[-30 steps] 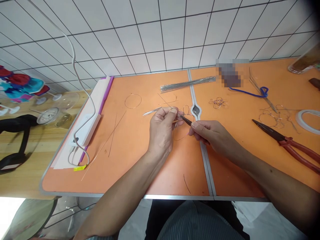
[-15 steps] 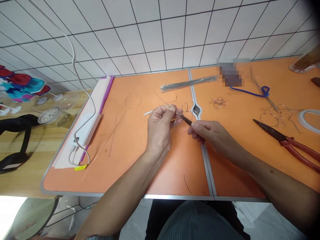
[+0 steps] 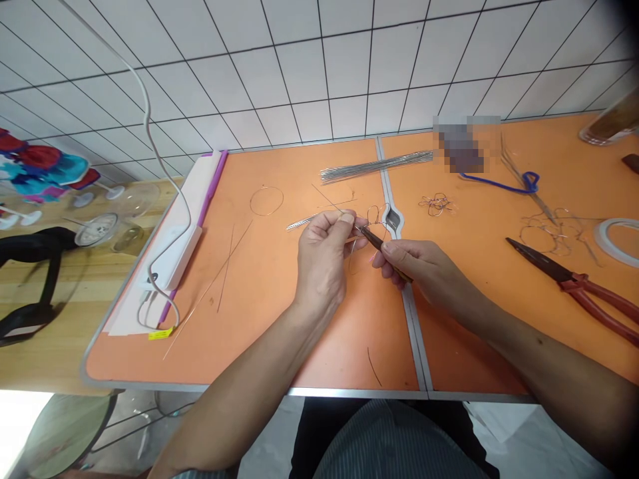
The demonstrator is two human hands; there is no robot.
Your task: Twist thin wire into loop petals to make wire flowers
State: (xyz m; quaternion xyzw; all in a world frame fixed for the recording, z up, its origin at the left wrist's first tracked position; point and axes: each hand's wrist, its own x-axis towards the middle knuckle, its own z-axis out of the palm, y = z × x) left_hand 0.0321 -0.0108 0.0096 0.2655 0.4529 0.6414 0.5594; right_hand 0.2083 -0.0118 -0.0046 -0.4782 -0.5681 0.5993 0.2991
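Observation:
My left hand (image 3: 322,256) pinches a thin wire (image 3: 327,198) between thumb and fingertips, its straight end sticking up and away. My right hand (image 3: 424,269) grips small dark-nosed pliers (image 3: 372,238), whose tips meet the wire right at my left fingers. Copper-coloured wire loops (image 3: 375,216) hang around the tips, partly hidden behind my fingers. The orange table (image 3: 359,339) lies under both hands.
Red-handled pliers (image 3: 574,283), a tape roll (image 3: 616,241) and tangled wire shapes (image 3: 544,233) lie at right. A bundle of straight wires (image 3: 377,166) lies behind my hands. A white power strip (image 3: 174,249) with its cable lies along the left edge.
My hands have barely moved. The right hand has tilted the pliers a little, showing more of the handle, and the wire loops have shifted slightly.

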